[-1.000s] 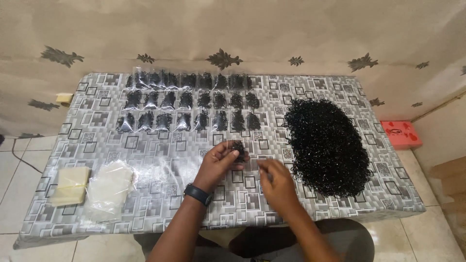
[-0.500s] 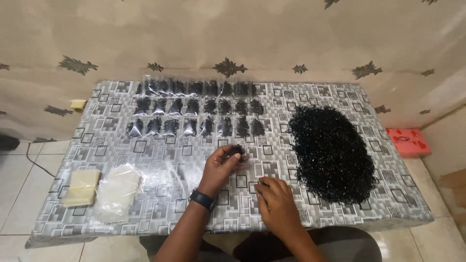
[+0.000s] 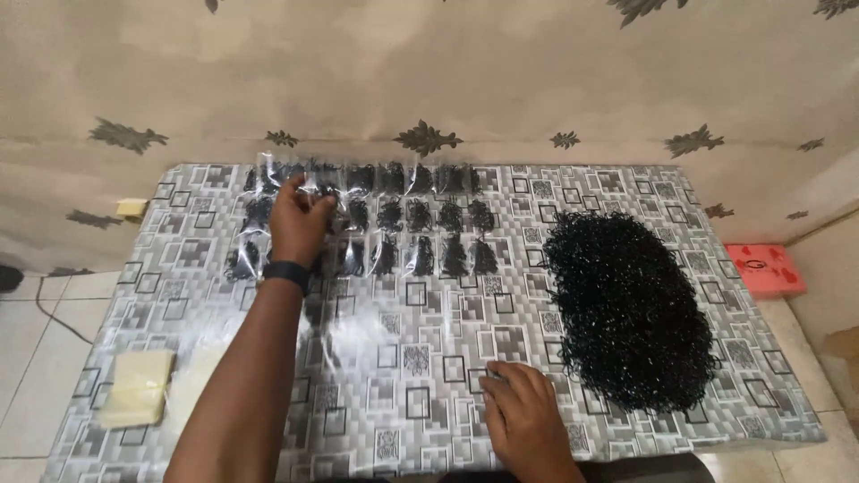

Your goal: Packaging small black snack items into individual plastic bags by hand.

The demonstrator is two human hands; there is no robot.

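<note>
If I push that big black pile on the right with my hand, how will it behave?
The black pile looks like many small loose pieces, so it would probably spread and scatter rather than slide whole. It likely feels light. Its edge lies near the table's right side, so strays might fall off.

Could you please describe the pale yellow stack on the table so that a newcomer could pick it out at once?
Start at the table with the grey, square-patterned cover and go to its near left corner, left of the person's left forearm. There lies the pale yellow stack, flat and roughly square. It is the only plain, light thing there; the filled small bags and the black heap are dark and lie elsewhere.
</note>
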